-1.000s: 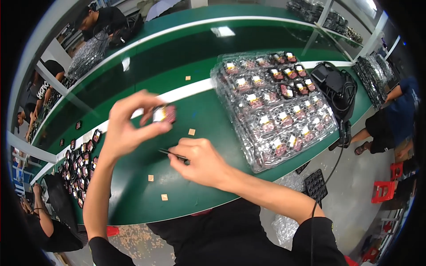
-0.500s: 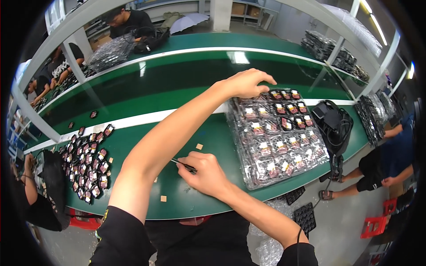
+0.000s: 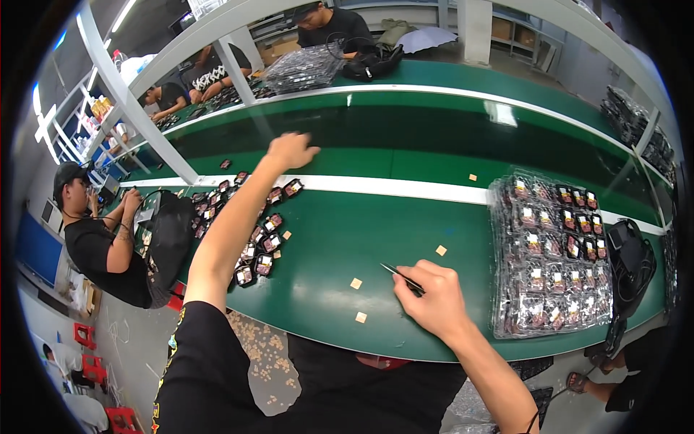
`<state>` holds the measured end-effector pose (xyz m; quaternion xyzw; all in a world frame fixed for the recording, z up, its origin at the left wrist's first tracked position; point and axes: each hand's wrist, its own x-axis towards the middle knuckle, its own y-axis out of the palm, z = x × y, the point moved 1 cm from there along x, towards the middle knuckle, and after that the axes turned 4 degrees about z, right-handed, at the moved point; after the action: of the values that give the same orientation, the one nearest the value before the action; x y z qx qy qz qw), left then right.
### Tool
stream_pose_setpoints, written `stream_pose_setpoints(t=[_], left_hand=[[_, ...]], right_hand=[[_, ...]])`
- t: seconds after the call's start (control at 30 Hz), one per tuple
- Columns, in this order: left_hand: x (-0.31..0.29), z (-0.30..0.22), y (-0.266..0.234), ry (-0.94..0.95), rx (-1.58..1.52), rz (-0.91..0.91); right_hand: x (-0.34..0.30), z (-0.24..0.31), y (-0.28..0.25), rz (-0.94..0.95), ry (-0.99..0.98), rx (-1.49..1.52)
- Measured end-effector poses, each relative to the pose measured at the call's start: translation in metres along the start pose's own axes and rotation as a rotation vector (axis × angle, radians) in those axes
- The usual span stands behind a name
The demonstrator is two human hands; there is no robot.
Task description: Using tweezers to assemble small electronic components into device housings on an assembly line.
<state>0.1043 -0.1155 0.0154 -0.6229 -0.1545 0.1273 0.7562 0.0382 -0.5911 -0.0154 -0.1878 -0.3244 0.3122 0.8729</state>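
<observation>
My left hand [image 3: 293, 152] reaches out over the sunken green belt, above the far side of a heap of small black plastic parts with pale labels [image 3: 270, 243]. Its fingers are apart, and nothing shows in them. My right hand [image 3: 434, 293] hovers low over the green table, closed around a thin dark pointed tool that looks like tweezers [image 3: 409, 281], its tip aimed left. To the right lies a stack of clear plastic trays [image 3: 504, 278], the top one filled with rows of the same black parts.
Small tan squares [image 3: 356, 283] are scattered on the table [image 3: 325, 253]. A black bag with cables [image 3: 629, 253] sits right of the trays. A white rail [image 3: 390, 187] borders the belt. Co-workers sit at far left [image 3: 108, 249] and across the belt [image 3: 332, 29].
My left hand has swung from the tray stack over to the heap of parts at left. My view has turned left. The right hand still holds the pointed tool.
</observation>
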Motion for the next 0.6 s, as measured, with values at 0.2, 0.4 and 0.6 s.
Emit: stream_pose_setpoints(t=[0.2,0.4,0.6], left_hand=[[-0.040,0.093,0.028,-0.044,-0.161,-0.065],[-0.072,0.000,-0.014,0.438,-0.586,-0.251],[-0.186,-0.129,-0.047,0.887,-0.579,0.020]], right_hand=[[0.003,0.003,0.003,0.024,0.006,-0.020],[0.004,-0.004,-0.003,-0.055,0.093,0.062],[0.005,-0.010,-0.002,-0.121,0.327,0.357]])
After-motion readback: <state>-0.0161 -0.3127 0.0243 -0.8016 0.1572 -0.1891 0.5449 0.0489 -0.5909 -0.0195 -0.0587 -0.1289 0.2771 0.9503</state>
